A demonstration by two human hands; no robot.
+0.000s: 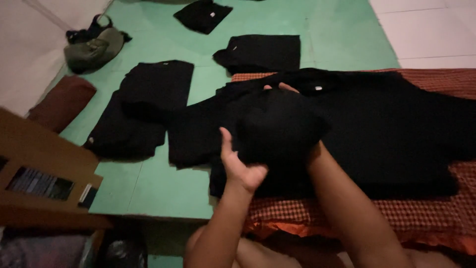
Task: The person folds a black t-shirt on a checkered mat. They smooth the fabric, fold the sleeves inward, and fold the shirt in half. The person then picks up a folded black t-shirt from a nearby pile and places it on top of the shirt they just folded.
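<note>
Black shirt point(277, 124) half-folded, gripped by the mostly hidden right hand point(280, 88), left hand point(240, 166) spread beside it; four folded shirts point(260, 52) lay beyond.

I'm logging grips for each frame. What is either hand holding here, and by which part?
The right hand is under a black garment, fingertips at its far edge. The left hand is open beside its near left edge, holding nothing.

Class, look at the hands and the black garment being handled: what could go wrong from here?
The right hand is buried under the black garment, so its grip may slip unseen. The left hand is open and apart, so the fold could sag. Black shirts beneath might get dragged along.
</note>
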